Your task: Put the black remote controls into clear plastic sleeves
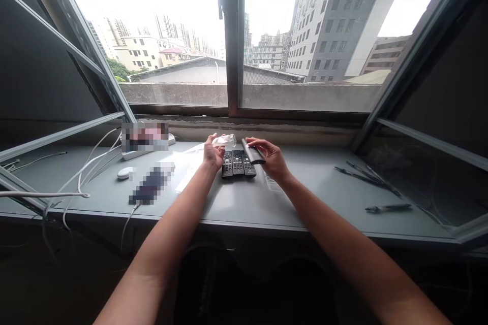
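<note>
In my left hand (214, 154) is a clear plastic bag (225, 140), its mouth pointing right. My right hand (272, 158) grips a black remote control (252, 152), tilted, with its plain side toward me. The remote's far end is close to the bag but looks apart from it. Below and between my hands, several black remote controls (238, 163) lie side by side on the grey table (236, 205), buttons up. Under my right wrist lies another clear plastic piece (272, 183), partly covered by my arm.
White sheets (188, 175) lie left of the remotes. Further left are a blurred phone-like object (150, 185) on a cable, a white mouse-like object (124, 173), a power strip (147, 148) and loose white cables (82, 177). At right lie a pen (388, 208) and dark cables (362, 176). A window stands behind.
</note>
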Demonstrator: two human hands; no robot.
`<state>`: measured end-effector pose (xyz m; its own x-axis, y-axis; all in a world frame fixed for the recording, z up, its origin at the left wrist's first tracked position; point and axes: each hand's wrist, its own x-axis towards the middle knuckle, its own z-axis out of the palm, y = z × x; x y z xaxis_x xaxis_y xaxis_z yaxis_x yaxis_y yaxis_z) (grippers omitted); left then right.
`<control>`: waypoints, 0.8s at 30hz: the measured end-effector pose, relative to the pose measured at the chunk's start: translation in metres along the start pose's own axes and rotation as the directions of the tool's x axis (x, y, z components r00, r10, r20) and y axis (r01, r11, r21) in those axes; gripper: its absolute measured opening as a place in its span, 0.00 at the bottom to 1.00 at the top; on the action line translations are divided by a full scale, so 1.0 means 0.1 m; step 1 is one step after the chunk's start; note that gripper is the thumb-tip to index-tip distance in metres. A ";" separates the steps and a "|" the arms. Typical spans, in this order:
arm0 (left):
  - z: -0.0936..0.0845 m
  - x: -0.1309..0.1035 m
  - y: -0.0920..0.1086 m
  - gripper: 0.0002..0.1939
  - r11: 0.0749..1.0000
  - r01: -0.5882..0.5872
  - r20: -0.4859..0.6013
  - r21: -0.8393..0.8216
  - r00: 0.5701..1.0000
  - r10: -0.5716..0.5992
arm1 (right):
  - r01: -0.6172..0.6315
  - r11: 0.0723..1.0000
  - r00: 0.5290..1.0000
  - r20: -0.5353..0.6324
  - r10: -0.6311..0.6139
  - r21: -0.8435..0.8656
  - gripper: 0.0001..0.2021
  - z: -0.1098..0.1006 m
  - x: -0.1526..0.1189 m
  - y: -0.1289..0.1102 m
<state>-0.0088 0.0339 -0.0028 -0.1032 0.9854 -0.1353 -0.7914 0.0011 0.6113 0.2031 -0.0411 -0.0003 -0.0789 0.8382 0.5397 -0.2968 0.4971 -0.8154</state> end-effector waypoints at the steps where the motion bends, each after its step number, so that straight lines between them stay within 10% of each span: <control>1: 0.00 0.00 0.00 0.15 1.000 -0.001 0.003 -0.003 1.000 0.001 | -0.004 1.000 1.000 -0.005 0.004 -0.017 0.14 -0.01 0.00 0.01; 24: -0.02 0.01 0.07 0.13 0.984 -0.174 -0.072 -0.040 0.983 0.171 | -0.343 0.907 0.936 -0.006 0.352 -0.246 0.21 -0.08 -0.02 0.03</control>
<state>-0.0156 0.0346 0.0002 -0.2795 0.9564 -0.0846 -0.7848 -0.1768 0.5940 0.2096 -0.0396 -0.0055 -0.1729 0.9608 0.2169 -0.0082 0.2188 -0.9757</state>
